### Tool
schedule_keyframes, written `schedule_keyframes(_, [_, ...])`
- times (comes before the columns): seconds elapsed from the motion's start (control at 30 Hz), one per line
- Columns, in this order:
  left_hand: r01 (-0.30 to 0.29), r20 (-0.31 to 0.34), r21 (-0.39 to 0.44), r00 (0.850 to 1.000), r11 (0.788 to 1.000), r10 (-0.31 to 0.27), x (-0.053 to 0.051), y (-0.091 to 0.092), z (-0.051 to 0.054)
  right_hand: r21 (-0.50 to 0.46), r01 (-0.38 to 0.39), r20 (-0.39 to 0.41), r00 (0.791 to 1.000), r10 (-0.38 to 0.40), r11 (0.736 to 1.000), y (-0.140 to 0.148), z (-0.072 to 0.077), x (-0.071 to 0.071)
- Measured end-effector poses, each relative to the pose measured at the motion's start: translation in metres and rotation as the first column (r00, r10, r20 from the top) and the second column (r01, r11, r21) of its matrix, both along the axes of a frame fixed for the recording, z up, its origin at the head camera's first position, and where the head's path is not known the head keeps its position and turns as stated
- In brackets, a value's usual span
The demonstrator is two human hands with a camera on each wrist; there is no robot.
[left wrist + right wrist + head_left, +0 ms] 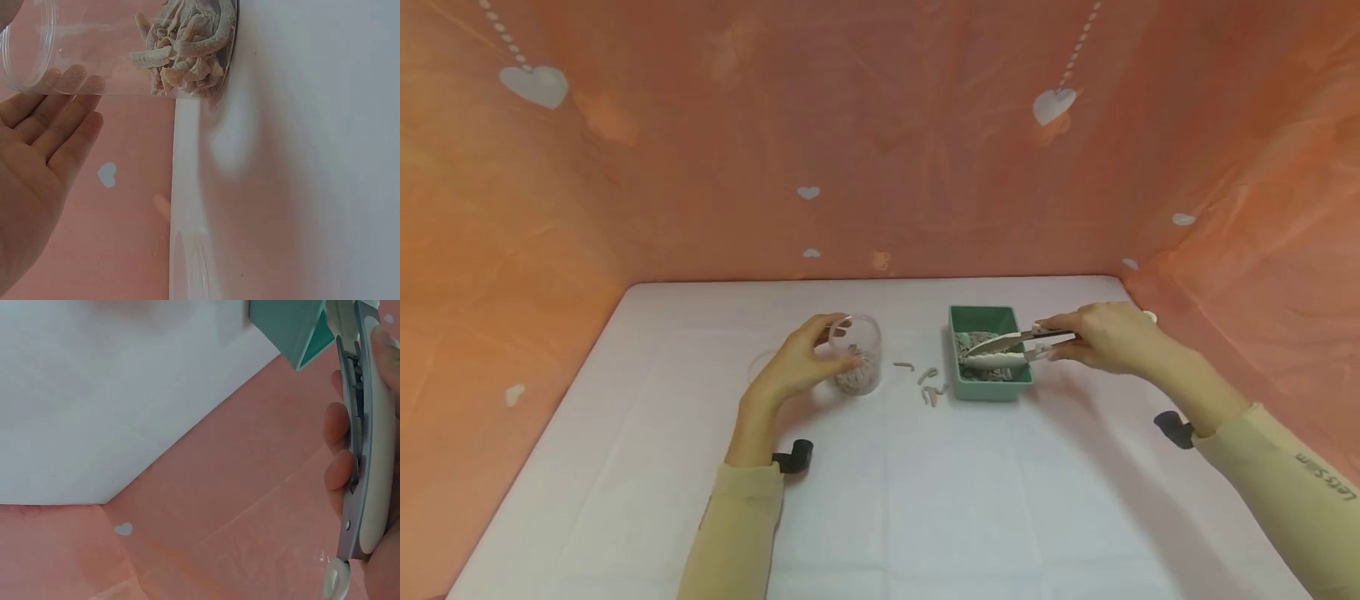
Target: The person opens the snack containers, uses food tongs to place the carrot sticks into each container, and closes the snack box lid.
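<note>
Holding tongs (377, 456) in the right grip (1112, 336), right of the green box (988, 392), pointed into it; clasping a clear jar (867, 354) in the left grip (796, 363), left of that box.

Jar (861, 343) left of tray (992, 391); strips (856, 381) in both, more on table (955, 500) between.

Soft, muted light with blurry-edged shadows (262, 206)

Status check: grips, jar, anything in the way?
Left grip: holding clear jar, partly filled. Right grip: holding tongs over green bin. Loose pieces on tabletop between jar and bin.
</note>
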State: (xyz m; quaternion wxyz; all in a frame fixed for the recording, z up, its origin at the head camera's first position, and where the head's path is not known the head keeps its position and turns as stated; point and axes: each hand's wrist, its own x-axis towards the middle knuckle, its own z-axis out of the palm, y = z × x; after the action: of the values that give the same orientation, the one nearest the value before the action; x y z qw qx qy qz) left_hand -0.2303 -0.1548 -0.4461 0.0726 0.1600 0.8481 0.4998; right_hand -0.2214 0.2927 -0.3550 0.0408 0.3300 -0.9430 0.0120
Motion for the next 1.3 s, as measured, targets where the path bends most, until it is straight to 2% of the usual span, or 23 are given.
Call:
schedule_keyframes(0.4, [0.009,0.003,0.029,1.000,1.000,-0.010,-0.003,0.000,-0.004,-0.015,0.052,-0.013,0.999,-0.052,0.999,0.004,0.009,0.006])
schedule_keyframes(0.73, [0.009,0.011,0.023,1.000,1.000,-0.009,0.003,-0.001,-0.003,-0.029,0.088,-0.020,0.996,-0.088,0.996,0.007,0.015,0.012])
schedule_keyframes(0.93, [0.003,0.020,0.001,1.000,1.000,-0.003,0.009,-0.003,-0.005,-0.023,0.079,-0.023,0.997,-0.079,0.997,0.005,0.017,0.012])
schedule_keyframes(1.3, [0.001,0.013,0.002,1.000,1.000,-0.001,0.009,-0.004,-0.002,-0.029,0.061,-0.038,0.997,-0.062,0.998,0.001,0.026,0.011])
